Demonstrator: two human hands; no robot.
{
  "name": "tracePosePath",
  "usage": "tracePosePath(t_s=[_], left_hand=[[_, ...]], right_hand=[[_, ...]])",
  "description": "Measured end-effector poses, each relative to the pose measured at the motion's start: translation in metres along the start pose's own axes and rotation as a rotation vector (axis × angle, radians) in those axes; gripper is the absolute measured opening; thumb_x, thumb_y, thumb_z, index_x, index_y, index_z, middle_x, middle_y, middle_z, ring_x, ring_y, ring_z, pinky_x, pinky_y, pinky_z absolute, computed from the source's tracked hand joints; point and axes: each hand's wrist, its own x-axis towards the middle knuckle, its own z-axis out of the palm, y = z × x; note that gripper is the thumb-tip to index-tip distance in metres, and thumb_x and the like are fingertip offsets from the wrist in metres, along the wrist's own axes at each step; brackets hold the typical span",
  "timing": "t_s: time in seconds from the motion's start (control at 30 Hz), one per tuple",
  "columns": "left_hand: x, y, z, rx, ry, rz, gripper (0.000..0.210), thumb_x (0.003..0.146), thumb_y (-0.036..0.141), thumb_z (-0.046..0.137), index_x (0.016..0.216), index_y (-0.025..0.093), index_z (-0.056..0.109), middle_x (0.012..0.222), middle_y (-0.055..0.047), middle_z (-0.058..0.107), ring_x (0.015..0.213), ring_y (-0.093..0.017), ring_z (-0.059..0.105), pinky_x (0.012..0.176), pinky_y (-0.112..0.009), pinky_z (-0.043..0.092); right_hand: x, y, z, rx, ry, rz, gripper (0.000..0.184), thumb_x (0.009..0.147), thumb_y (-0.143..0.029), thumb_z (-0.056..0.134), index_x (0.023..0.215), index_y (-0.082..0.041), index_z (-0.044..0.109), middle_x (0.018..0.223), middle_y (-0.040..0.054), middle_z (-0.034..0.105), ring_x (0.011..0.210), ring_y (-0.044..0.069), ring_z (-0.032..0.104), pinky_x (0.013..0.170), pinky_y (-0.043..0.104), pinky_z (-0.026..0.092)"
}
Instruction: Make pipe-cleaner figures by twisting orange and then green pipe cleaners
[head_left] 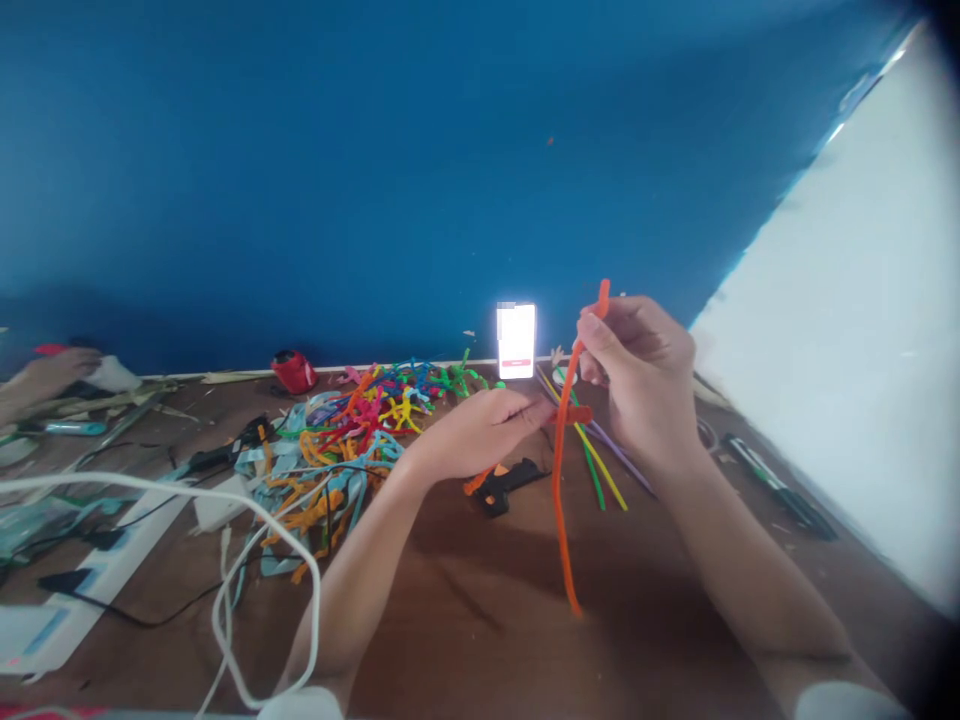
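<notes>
A long orange pipe cleaner (559, 480) hangs down over the table, its upper end bent and pinched between the thumb and fingers of my right hand (641, 370). My left hand (487, 430) reaches in from the left with its fingers closed on a short orange piece that crosses the long one; whether the two are joined I cannot tell. Beneath my hands, a black glue gun (510, 485) lies on the table. Green, yellow and purple pipe cleaners (600, 465) rest just behind the hanging orange one.
A lit phone (517, 342) stands against the blue wall. Left of my arm is a heap of coloured pipe cleaner shapes (360, 420), with a red object (294, 371) behind. A white cable (315, 590) loops at front left near a power strip (90, 590). Another person's hand (56, 375) is far left. Pens (780, 490) lie right.
</notes>
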Motion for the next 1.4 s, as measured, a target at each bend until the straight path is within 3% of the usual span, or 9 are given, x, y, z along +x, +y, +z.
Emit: tracePosePath(t_s=[0.27, 0.47, 0.6, 0.73, 0.83, 1.0, 1.1, 1.2, 1.4], left_hand=[[-0.002, 0.006, 0.003, -0.037, -0.159, 0.042, 0.047, 0.103, 0.049, 0.031, 0.072, 0.019, 0.049, 0.067, 0.001, 0.051, 0.064, -0.012, 0.047, 0.061, -0.026, 0.034], [0.0, 0.011, 0.002, 0.004, -0.113, 0.046, 0.033, 0.1, 0.04, 0.044, 0.075, 0.019, 0.046, 0.068, 0.004, 0.047, 0.063, -0.011, 0.042, 0.058, -0.026, 0.029], [-0.001, 0.011, 0.003, -0.007, -0.04, 0.025, 0.032, 0.099, 0.039, 0.046, 0.075, 0.019, 0.044, 0.068, 0.005, 0.046, 0.062, -0.01, 0.04, 0.057, -0.026, 0.028], [-0.002, 0.008, 0.0, -0.014, 0.005, 0.009, 0.032, 0.098, 0.041, 0.047, 0.075, 0.019, 0.049, 0.069, 0.004, 0.048, 0.062, -0.01, 0.042, 0.058, -0.026, 0.029], [-0.004, 0.006, -0.004, -0.01, 0.003, -0.009, 0.034, 0.098, 0.043, 0.046, 0.075, 0.019, 0.05, 0.066, 0.004, 0.048, 0.061, -0.01, 0.042, 0.056, -0.026, 0.028], [-0.004, 0.002, -0.009, -0.009, 0.1, -0.037, 0.031, 0.098, 0.041, 0.044, 0.082, 0.018, 0.057, 0.071, 0.002, 0.054, 0.065, -0.012, 0.046, 0.06, -0.025, 0.033], [-0.004, -0.001, -0.011, -0.038, 0.155, -0.058, 0.028, 0.098, 0.037, 0.045, 0.087, 0.016, 0.06, 0.077, 0.0, 0.06, 0.07, -0.012, 0.05, 0.064, -0.025, 0.037], [-0.005, -0.004, -0.01, -0.073, 0.159, -0.05, 0.026, 0.097, 0.035, 0.048, 0.086, 0.015, 0.061, 0.08, -0.001, 0.063, 0.071, -0.013, 0.053, 0.065, -0.025, 0.038], [-0.004, -0.007, -0.01, -0.033, 0.215, 0.005, 0.022, 0.095, 0.033, 0.053, 0.091, 0.015, 0.064, 0.094, -0.005, 0.07, 0.085, -0.018, 0.061, 0.075, -0.028, 0.044]], right_hand=[[0.018, 0.017, -0.009, 0.061, 0.186, 0.045, 0.025, 0.08, -0.04, 0.078, 0.079, -0.025, 0.057, 0.065, -0.0057, 0.054, 0.043, 0.007, 0.044, 0.037, 0.026, 0.028], [0.027, 0.031, -0.011, 0.1, 0.16, 0.132, 0.024, 0.078, -0.036, 0.079, 0.079, -0.022, 0.059, 0.065, -0.0058, 0.055, 0.043, 0.005, 0.044, 0.039, 0.024, 0.03], [0.025, 0.037, -0.01, 0.069, 0.112, 0.165, 0.03, 0.078, -0.034, 0.077, 0.1, -0.025, 0.058, 0.073, -0.0051, 0.061, 0.045, 0.007, 0.048, 0.041, 0.024, 0.035], [0.02, 0.032, -0.01, -0.19, 0.096, -0.071, 0.049, 0.082, -0.026, 0.072, 0.128, -0.031, 0.053, 0.089, -0.0027, 0.064, 0.057, 0.01, 0.052, 0.049, 0.026, 0.041], [0.012, 0.023, -0.008, -0.37, 0.019, -0.264, 0.033, 0.091, -0.024, 0.061, 0.124, -0.03, 0.061, 0.096, 0.0012, 0.064, 0.067, 0.013, 0.055, 0.059, 0.03, 0.046], [-0.001, 0.012, -0.005, -0.398, -0.082, -0.352, 0.028, 0.096, -0.024, 0.054, 0.122, -0.032, 0.059, 0.104, 0.0039, 0.066, 0.071, 0.016, 0.061, 0.061, 0.033, 0.051], [-0.004, 0.005, -0.005, -0.488, -0.267, -0.511, 0.038, 0.092, -0.026, 0.059, 0.13, -0.033, 0.055, 0.123, 0.0086, 0.063, 0.096, 0.024, 0.066, 0.075, 0.041, 0.055], [-0.006, -0.002, -0.004, -0.668, -0.488, -0.686, 0.058, 0.087, -0.037, 0.068, 0.141, -0.033, 0.047, 0.151, 0.011, 0.047, 0.131, 0.037, 0.051, 0.098, 0.054, 0.048], [-0.006, 0.002, 0.0, -0.791, -0.698, -0.698, 0.066, 0.088, -0.039, 0.068, 0.147, -0.029, 0.042, 0.154, 0.0094, 0.047, 0.139, 0.034, 0.041, 0.112, 0.052, 0.037]])
